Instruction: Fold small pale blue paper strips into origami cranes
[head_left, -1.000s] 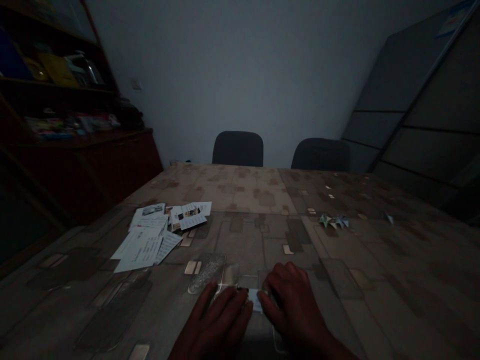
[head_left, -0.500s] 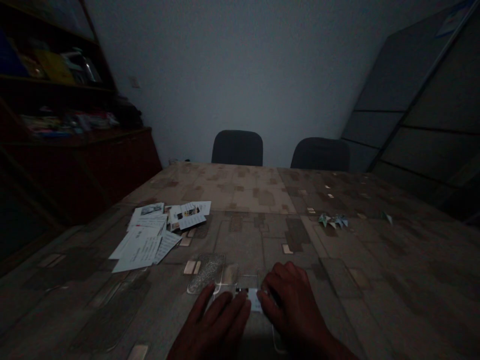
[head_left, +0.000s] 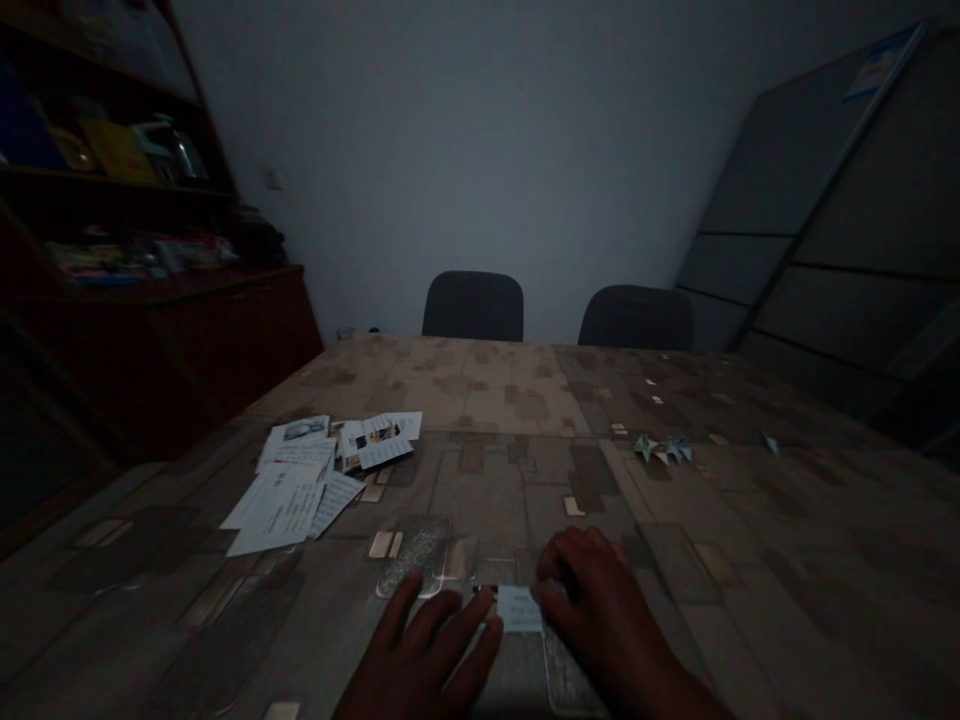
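A small pale piece of paper (head_left: 519, 609) with print on it lies on the patterned tablecloth between my hands. My left hand (head_left: 435, 640) rests palm down with its fingers spread, the fingertips touching the paper's left end, where a dark printed part shows. At the right end, my right hand (head_left: 592, 600) has its thumb and curled fingers pinched together on the paper's edge.
Several printed paper sheets (head_left: 281, 505) lie in a loose pile at the left. Small folded paper pieces (head_left: 664, 450) sit at the right, with another (head_left: 768, 442) farther right. Two dark chairs (head_left: 474, 305) (head_left: 637, 317) stand behind the table (head_left: 495, 385).
My right hand has shifted slightly right and more of the paper shows between the hands. The fingers of my left hand have spread a little. The view has tilted up slightly.
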